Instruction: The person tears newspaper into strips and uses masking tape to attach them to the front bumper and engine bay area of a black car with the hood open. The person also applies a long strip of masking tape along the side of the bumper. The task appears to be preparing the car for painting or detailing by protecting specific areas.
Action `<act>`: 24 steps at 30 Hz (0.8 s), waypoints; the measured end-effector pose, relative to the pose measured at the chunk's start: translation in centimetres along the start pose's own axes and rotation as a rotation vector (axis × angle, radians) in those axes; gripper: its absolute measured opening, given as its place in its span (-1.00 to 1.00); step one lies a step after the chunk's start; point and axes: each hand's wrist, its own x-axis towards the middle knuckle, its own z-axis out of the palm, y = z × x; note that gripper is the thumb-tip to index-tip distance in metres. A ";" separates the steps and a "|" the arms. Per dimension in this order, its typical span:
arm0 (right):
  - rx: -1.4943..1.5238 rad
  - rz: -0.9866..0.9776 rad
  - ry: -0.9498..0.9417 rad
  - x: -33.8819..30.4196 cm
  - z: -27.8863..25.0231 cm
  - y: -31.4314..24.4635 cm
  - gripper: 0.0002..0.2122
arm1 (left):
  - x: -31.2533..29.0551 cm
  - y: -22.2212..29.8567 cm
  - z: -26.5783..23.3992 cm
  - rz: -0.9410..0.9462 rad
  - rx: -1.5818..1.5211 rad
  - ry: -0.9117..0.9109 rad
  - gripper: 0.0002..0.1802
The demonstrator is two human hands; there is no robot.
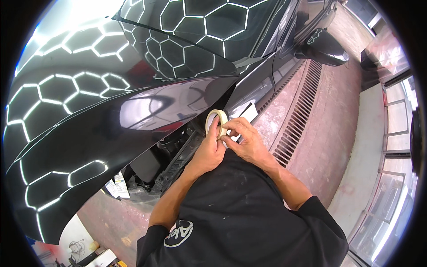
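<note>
black shirt (240,204); both hands (210,150) (250,141) hold tape roll (223,117)

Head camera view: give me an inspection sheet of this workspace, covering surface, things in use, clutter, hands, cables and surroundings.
Surface: black car panels, glossy and strongly reflective.
Things in use: pale tape roll, held beside the car.
Clutter: white papers, toward the lower left.
Left hand: holds the roll, one digit across its opening.
Right hand: at the roll's right side, grip unclear.
Cables: thin loose cord, lower left.
Surroundings: side mirror, floor grate.
</note>
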 end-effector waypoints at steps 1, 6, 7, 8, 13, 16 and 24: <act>0.009 0.019 -0.015 -0.1 0.0 0.3 -0.69 | 0.2 0.1 0.0 0.001 0.022 -0.007 -0.14; -0.011 -0.074 0.044 -0.8 0.3 2.0 -0.77 | 0.5 1.2 -0.3 -0.140 0.065 -0.083 -0.11; 0.026 -0.040 0.049 -0.8 0.5 1.7 -0.78 | 0.4 1.1 -0.3 -0.133 0.082 -0.081 -0.11; 0.064 -0.005 0.055 -0.9 0.6 1.5 -0.78 | 0.4 0.9 -0.2 -0.125 0.099 -0.078 -0.11; 0.068 0.046 0.081 -1.5 0.1 2.2 -0.79 | 0.3 1.1 0.2 -0.152 0.184 -0.108 -0.14; 0.084 0.057 0.079 -1.9 -0.3 2.8 -0.80 | 0.3 1.7 0.1 -0.195 0.221 -0.153 -0.17; -0.064 0.106 -0.075 -1.6 -1.2 2.4 -0.89 | 0.2 0.1 1.3 -0.090 0.294 -0.054 -0.16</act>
